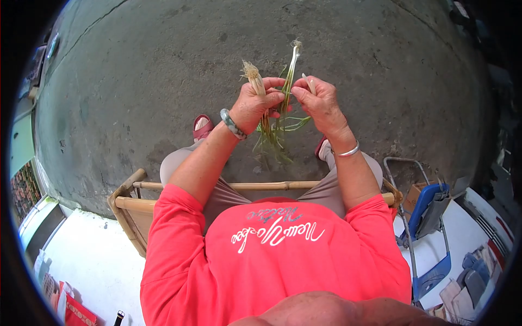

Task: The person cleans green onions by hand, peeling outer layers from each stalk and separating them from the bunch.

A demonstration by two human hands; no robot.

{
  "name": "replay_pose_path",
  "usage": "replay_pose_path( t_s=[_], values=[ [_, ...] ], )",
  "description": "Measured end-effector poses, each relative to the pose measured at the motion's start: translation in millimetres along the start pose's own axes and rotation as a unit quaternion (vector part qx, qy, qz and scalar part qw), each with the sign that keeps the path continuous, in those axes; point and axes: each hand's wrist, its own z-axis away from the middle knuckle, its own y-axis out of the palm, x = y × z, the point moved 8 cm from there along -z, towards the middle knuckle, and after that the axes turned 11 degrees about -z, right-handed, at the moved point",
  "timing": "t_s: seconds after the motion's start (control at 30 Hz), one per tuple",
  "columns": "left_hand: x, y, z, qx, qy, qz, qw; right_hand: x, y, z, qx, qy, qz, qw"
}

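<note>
The left hand [253, 104] had its grip closed around a spring onion bundle [256, 84], roots pointing away from the person and stringy leaves hanging below. The right hand [319, 103] had its grip clamped on a slim white object [310, 85], too small to identify. A single spring onion [291, 68] lay between the two hands, against the left fingers; whether the right fingertips touched it could not be told. Both hands were above the concrete floor [163, 70], beyond the bamboo chair [261, 186].
</note>
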Motion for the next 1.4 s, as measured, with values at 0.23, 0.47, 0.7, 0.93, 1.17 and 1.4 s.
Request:
replay_pose_path(
  t_s=[0.23,0.47,0.7,0.93,1.17,1.4],
  values=[
    [2.6,2.2,-0.4,0.017,-0.016,0.041,0.999,-2.6,2.0,0.7,0.015,0.025,-0.04,0.999],
    [3.3,6.2,-0.4,0.038,-0.035,0.072,0.996,-5.4,1.0,1.2,0.033,0.065,-0.086,0.994],
    [1.5,5.6,0.5,0.032,-0.014,0.043,0.998,-3.6,-2.8,1.0,-0.021,0.056,-0.086,0.995],
    [-4.8,7.7,2.5,0.016,0.004,-0.041,0.999,-7.1,1.0,-0.5,0.017,0.046,-0.07,0.996],
    [-11.9,7.7,2.5,-0.012,0.082,-0.122,0.989,-15.8,6.0,0.0,0.037,0.087,-0.122,0.988],
    [-8.6,17.9,5.4,0.044,0.04,-0.091,0.994,-17.3,-20.2,-12.3,-0.077,0.049,-0.173,0.981]
  ],
)
